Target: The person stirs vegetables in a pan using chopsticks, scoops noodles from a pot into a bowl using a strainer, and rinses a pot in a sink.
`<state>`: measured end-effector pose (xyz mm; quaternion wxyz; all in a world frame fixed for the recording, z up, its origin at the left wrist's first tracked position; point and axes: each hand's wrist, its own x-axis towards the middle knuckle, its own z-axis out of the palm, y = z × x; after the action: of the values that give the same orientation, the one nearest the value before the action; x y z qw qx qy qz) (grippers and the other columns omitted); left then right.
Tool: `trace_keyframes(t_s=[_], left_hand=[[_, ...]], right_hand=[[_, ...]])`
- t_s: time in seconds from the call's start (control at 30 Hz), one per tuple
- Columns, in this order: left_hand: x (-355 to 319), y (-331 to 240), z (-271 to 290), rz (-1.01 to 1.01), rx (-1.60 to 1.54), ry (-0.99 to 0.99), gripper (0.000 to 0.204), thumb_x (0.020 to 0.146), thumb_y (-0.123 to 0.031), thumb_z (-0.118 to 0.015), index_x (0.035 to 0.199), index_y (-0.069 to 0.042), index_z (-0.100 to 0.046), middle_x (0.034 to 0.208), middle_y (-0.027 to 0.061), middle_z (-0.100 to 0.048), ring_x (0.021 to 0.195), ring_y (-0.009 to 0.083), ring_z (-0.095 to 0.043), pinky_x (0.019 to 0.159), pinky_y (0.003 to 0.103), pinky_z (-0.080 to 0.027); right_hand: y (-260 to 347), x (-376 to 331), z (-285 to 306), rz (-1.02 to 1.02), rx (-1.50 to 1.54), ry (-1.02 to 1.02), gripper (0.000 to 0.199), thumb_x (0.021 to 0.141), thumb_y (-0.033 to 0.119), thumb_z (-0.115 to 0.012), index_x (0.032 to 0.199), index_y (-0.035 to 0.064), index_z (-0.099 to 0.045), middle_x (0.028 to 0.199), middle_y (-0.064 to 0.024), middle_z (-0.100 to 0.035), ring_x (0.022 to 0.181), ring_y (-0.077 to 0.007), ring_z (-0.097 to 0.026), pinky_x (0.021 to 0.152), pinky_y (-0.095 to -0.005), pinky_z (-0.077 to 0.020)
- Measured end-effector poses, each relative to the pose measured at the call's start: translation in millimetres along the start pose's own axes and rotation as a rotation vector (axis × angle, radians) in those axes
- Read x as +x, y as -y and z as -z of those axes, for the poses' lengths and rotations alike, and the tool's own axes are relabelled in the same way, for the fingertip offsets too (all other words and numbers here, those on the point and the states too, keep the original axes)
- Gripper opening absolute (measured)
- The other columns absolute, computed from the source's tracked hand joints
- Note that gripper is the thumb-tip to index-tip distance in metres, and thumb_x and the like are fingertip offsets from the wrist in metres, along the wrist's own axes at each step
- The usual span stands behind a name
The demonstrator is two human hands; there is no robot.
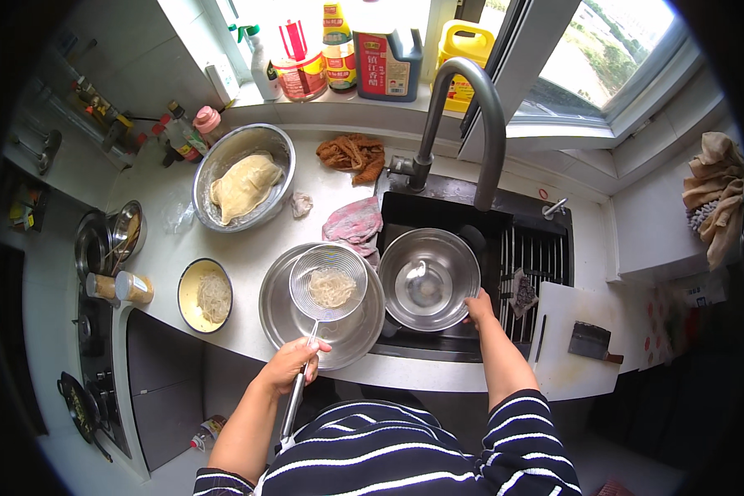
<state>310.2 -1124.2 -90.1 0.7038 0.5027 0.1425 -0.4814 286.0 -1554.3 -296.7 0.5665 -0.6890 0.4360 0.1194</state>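
Observation:
My left hand (292, 361) grips the long handle of a wire mesh strainer (329, 283) that holds a clump of pale noodles. The strainer rests over a wide steel bowl (278, 310) on the white counter. My right hand (479, 308) holds the rim of a second steel bowl (429, 279), which has a little water in it and sits at the left side of the black sink (471, 215) under the curved grey tap (471, 116).
A small yellow bowl (205, 294) of noodles stands left of the wide bowl. A big steel bowl with dough (242, 177) is farther back. Rags lie near the tap. A white cutting board (574, 339) with a cleaver lies right of the sink. Bottles line the windowsill; the stove is at left.

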Motion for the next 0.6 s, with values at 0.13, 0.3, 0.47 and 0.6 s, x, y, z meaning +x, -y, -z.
trace_keyframes(t_s=[0.13, 0.3, 0.47, 0.6], left_hand=[[0.6, 3.4, 0.6, 0.009, 0.008, -0.004, 0.026, 0.095, -0.024, -0.045, 0.103, -0.001, -0.052, 0.05, 0.0008, -0.047, 0.042, 0.0099, -0.046, 0.044, 0.022, -0.038], [-8.5, 4.0, 9.7, -0.002, 0.006, 0.013, 0.025, 0.096, -0.023, -0.044, 0.103, -0.001, -0.052, 0.051, 0.0009, -0.047, 0.042, 0.0099, -0.046, 0.045, 0.022, -0.038], [-8.7, -5.8, 20.9, -0.041, 0.067, 0.035, 0.027, 0.096, -0.027, -0.041, 0.103, -0.002, -0.05, 0.049, 0.0016, -0.046, 0.039, 0.0098, -0.044, 0.04, 0.023, -0.035], [-0.3, -18.7, 26.3, -0.077, 0.112, 0.082, 0.028, 0.095, -0.029, -0.045, 0.104, -0.004, -0.052, 0.054, 0.0006, -0.048, 0.046, 0.009, -0.046, 0.045, 0.022, -0.037]], right_hand=[[-29.7, 20.6, -3.9, -0.073, -0.21, -0.14, 0.04, 0.085, 0.016, -0.059, 0.119, -0.0008, -0.047, 0.105, -0.0178, -0.059, 0.07, -0.0296, -0.064, 0.039, -0.0335, -0.0534], [-0.8, -16.8, -9.7, -0.025, -0.347, -0.346, 0.041, 0.082, 0.013, -0.06, 0.119, 0.001, -0.048, 0.1, -0.0142, -0.06, 0.082, -0.0279, -0.062, 0.06, -0.0363, -0.0546], [42.6, -83.9, -25.7, 0.707, -0.294, -0.661, 0.043, 0.079, 0.008, -0.06, 0.12, 0.0045, -0.05, 0.116, -0.0161, -0.048, 0.105, -0.0295, -0.05, 0.09, -0.0372, -0.0423], [97.7, -181.8, -66.8, 0.921, -0.07, -0.355, 0.027, 0.082, 0.007, -0.059, 0.108, 0.0027, -0.057, 0.104, -0.0127, -0.054, 0.089, -0.0217, -0.056, 0.079, -0.0308, -0.0468]])
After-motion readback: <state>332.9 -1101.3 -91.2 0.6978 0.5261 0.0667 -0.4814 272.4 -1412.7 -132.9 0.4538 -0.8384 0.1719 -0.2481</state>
